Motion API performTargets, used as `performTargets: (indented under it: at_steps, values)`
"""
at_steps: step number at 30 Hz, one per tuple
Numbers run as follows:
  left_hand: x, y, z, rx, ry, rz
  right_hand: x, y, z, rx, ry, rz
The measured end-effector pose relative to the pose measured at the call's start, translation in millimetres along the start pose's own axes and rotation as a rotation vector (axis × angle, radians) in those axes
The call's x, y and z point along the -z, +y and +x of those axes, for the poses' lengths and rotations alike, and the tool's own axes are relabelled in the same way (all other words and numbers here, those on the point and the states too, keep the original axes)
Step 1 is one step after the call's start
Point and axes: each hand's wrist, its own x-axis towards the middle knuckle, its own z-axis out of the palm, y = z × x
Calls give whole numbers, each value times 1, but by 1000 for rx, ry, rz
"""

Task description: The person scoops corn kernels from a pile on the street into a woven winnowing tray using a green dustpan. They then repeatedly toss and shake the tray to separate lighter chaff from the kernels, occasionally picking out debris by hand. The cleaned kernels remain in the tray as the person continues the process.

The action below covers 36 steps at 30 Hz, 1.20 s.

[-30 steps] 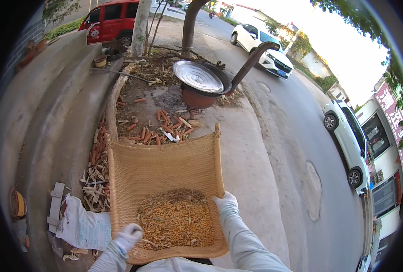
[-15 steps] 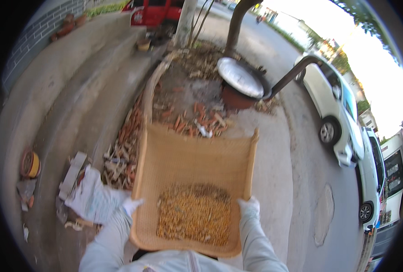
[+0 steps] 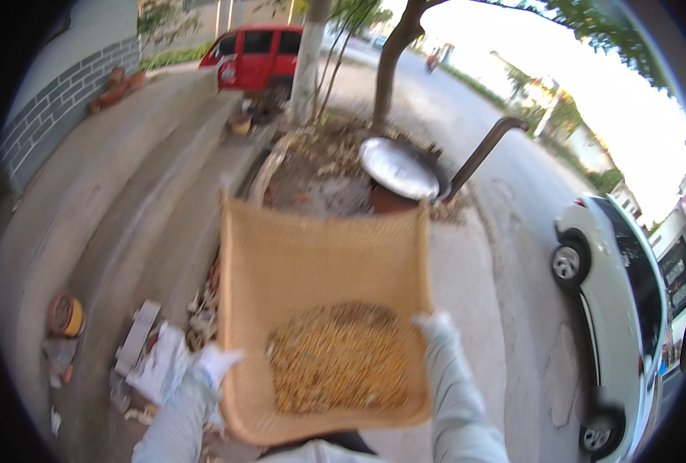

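Observation:
A woven bamboo scoop basket (image 3: 316,255) fills the lower middle of the head view, with a heap of golden corn kernels and darker bits (image 3: 331,359) in its lower half, blurred by motion. My left hand (image 3: 216,363), in a white glove, grips the basket's left rim. My right hand (image 3: 435,328), also gloved, holds the right rim a little higher up. Both forearms are in pale sleeves.
Concrete steps (image 3: 119,177) with a round pot (image 3: 65,316) and white sack (image 3: 162,359) lie left. Ahead are a stove with metal lid (image 3: 397,166) and pipe, tree trunks (image 3: 389,69) and a red van (image 3: 254,54). A white car (image 3: 613,301) is on the road at right.
My left hand has gone from inside the basket to its rim. The basket's far edge has risen in view, hiding more cobs behind it. The white car has passed down the road toward me.

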Motion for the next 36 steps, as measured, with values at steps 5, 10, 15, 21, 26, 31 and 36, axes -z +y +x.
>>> performTargets:
  at_steps: [5, 10, 15, 21, 26, 31, 36]
  values:
    - [-37, 82, -89, -102, -246, -410, 112, -22, 45, 2, 116, 149]
    - [-84, 65, -123, -118, -358, -406, 153, -102, 77, 127, 299, -275]
    - [-66, 74, -154, 17, -613, -567, 144, -174, 79, 126, 194, -451]
    - [-35, 62, -139, -723, -719, 182, 125, -155, 98, 223, 81, -267]
    - [10, 154, -153, -151, -562, 679, 95, -148, 98, 282, 75, -230]
    - [-65, 190, -124, -856, -318, 689, 86, -149, 106, 310, 94, -387]
    - [-171, 205, -113, -560, -240, 708, 96, -131, 120, 307, 27, -279]
